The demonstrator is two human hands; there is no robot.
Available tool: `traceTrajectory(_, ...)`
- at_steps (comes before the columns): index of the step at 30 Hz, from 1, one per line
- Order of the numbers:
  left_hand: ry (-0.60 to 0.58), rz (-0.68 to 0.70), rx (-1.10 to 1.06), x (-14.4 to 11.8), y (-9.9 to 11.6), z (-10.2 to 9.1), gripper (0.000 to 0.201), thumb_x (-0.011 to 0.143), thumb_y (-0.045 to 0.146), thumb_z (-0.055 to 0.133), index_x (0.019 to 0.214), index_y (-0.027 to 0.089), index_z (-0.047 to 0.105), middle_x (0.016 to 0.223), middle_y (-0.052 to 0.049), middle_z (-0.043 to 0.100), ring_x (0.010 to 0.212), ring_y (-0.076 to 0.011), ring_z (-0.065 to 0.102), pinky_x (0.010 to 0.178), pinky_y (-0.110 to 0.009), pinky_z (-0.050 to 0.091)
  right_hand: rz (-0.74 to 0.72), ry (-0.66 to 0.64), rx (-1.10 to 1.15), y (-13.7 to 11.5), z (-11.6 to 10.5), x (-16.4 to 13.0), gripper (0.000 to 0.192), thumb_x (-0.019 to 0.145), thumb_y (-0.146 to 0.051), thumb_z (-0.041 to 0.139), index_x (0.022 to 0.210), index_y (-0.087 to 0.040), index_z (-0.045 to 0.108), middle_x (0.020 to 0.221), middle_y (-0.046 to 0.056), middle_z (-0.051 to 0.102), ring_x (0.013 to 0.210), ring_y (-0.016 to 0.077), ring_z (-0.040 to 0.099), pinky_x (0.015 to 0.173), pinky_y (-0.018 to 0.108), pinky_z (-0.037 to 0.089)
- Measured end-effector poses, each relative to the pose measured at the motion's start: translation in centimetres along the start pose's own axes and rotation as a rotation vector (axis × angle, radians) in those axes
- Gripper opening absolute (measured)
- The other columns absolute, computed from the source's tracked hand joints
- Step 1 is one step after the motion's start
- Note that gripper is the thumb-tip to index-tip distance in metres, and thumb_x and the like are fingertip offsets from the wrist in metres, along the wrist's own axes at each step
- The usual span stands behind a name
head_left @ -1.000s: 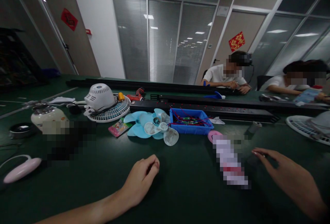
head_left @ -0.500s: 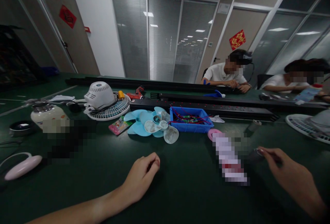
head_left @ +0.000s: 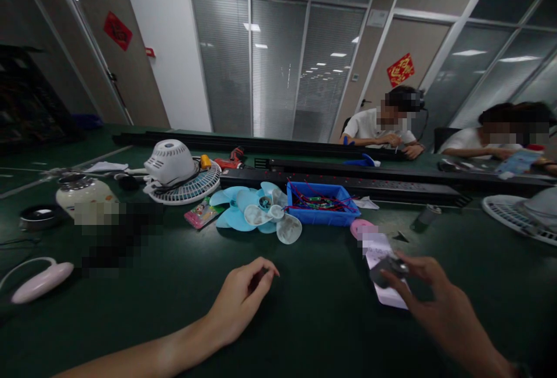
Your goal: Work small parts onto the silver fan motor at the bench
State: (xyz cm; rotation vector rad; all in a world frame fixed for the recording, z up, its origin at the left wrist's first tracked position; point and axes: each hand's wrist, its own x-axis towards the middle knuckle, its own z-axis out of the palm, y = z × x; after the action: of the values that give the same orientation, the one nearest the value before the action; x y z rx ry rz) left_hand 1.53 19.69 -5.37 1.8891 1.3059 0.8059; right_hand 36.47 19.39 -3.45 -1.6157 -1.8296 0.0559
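Observation:
My right hand (head_left: 435, 297) grips a small grey cylindrical motor (head_left: 387, 271) with a silvery end between thumb and fingers. It is held tilted over a pink-cased phone (head_left: 394, 297), covering part of the phone's face. A second grey motor (head_left: 426, 218) like it stands farther back on the table. My left hand (head_left: 246, 294) hovers over or rests on the table left of the phone, its fingers curled in toward the thumb, with nothing visible in them. Beyond it lie pale blue fan blades (head_left: 237, 210) and a whitish fan blade (head_left: 288, 229).
Behind are a blue bin (head_left: 324, 215) of wired parts, long black rails (head_left: 348, 185), a red drill (head_left: 232, 159), and a white fan head (head_left: 169, 160) on its grille. A cream pot (head_left: 87, 195) stands left. Another fan (head_left: 522, 215) lies right. Two people sit across the table.
My right hand has moved left with the motor, from beside the phone to over it. My left hand's fingertips have stretched slightly to the right.

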Motion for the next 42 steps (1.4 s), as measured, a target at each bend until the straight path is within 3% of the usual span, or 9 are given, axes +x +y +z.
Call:
traceTrajectory(8, -0.068, 0.251, 0.014, -1.6, -0.5, 0.0, 0.044, 0.094, 0.034, 0.051, 0.138, 0.03, 0.046, 0.106, -0.005, 0.057, 0.098, -0.0186, 0.054, 0.088, -0.032, 0.046, -0.448, -0.325, 0.217, -10.2, 7.0, -1.7, 0.044, 0.087, -0.033, 0.062, 0.129, -0.026, 0.051, 0.118, 0.005, 0.068, 0.104, 0.0202, 0.067, 0.089, 0.035, 0.057)
traceTrajectory(13, -0.126, 0.326, -0.012, -1.0, 0.5, 0.5, 0.04, 0.094, 0.032, 0.052, 0.135, 0.033, 0.052, 0.118, -0.006, 0.053, 0.109, -0.0203, 0.049, 0.095, -0.035, 0.043, -0.485, -0.299, 0.206, -9.8, 8.4, -2.3, 0.063, 0.087, -0.026, 0.058, 0.145, -0.028, 0.034, 0.127, 0.006, 0.065, 0.107, 0.0213, 0.066, 0.091, 0.037, 0.056)
traceTrajectory(19, -0.047, 0.24, -0.079, 0.5, 2.0, 1.3, 0.022, 0.092, 0.04, 0.057, 0.094, 0.031, 0.077, 0.095, -0.004, 0.059, 0.094, -0.0188, 0.051, 0.082, -0.031, 0.045, -0.491, -0.312, 0.25, -9.5, 8.5, -2.3, 0.073, 0.087, -0.029, 0.062, 0.15, -0.031, 0.023, 0.131, 0.005, 0.062, 0.109, 0.0198, 0.065, 0.091, 0.036, 0.055)
traceTrajectory(24, 0.157, 0.206, 0.002, 0.5, 0.7, 0.6, 0.023, 0.092, 0.039, 0.056, 0.103, 0.032, 0.076, 0.083, -0.004, 0.061, 0.086, -0.0191, 0.051, 0.074, -0.03, 0.043, -0.437, -0.312, 0.233, -10.1, 9.0, -2.7, 0.077, 0.084, -0.033, 0.066, 0.15, -0.031, 0.026, 0.127, 0.005, 0.064, 0.105, 0.021, 0.066, 0.089, 0.036, 0.056)
traceTrajectory(27, 0.092, 0.173, 0.174, 0.2, -0.7, 0.3, 0.021, 0.09, 0.038, 0.06, 0.104, 0.036, 0.075, 0.085, -0.004, 0.062, 0.086, -0.0206, 0.049, 0.075, -0.032, 0.041, -0.432, -0.294, 0.231, -10.1, 8.6, -2.6, 0.073, 0.085, -0.034, 0.064, 0.148, -0.029, 0.029, 0.116, 0.004, 0.07, 0.099, 0.0208, 0.068, 0.085, 0.036, 0.058)
traceTrajectory(31, -0.045, 0.105, 0.348, 0.1, -1.0, 0.3, 0.02, 0.091, 0.04, 0.058, 0.103, 0.04, 0.075, 0.088, -0.004, 0.061, 0.085, -0.0202, 0.048, 0.075, -0.033, 0.038, -0.369, -0.053, 0.118, -6.6, 4.4, -0.6, 0.055, 0.091, -0.039, 0.053, 0.143, -0.027, 0.038, 0.116, 0.006, 0.07, 0.104, 0.0229, 0.067, 0.085, 0.039, 0.057)
traceTrajectory(35, -0.08, 0.088, 0.375, 0.2, -0.7, 0.4, 0.025, 0.092, 0.044, 0.055, 0.109, 0.04, 0.072, 0.088, -0.004, 0.061, 0.084, -0.0205, 0.047, 0.073, -0.032, 0.036, 0.033, 0.222, -0.308, 1.7, -1.8, 1.8, 0.053, 0.09, -0.051, 0.047, 0.135, -0.022, 0.05, 0.115, 0.015, 0.069, 0.077, 0.0261, 0.071, 0.06, 0.037, 0.054)
traceTrajectory(39, -0.07, 0.047, 0.309, 0.0, -1.1, 0.4, 0.028, 0.09, 0.045, 0.057, 0.116, 0.04, 0.068, 0.09, -0.004, 0.06, 0.087, -0.0213, 0.048, 0.075, -0.033, 0.038, 0.216, 0.027, -0.379, 10.1, -3.9, 1.4, 0.051, 0.087, -0.048, 0.053, 0.13, -0.019, 0.055, 0.102, 0.016, 0.072, 0.068, 0.0256, 0.071, 0.059, 0.036, 0.053)
traceTrajectory(42, 0.011, -0.002, 0.175, -0.1, -1.3, 0.4, 0.036, 0.093, 0.045, 0.052, 0.125, 0.035, 0.064, 0.089, -0.003, 0.061, 0.088, -0.0214, 0.05, 0.079, -0.033, 0.041, 0.15, -0.002, -0.396, 12.2, -3.7, 0.7, 0.055, 0.089, -0.052, 0.049, 0.131, -0.017, 0.052, 0.104, 0.016, 0.071, 0.081, 0.0281, 0.071, 0.069, 0.039, 0.054)
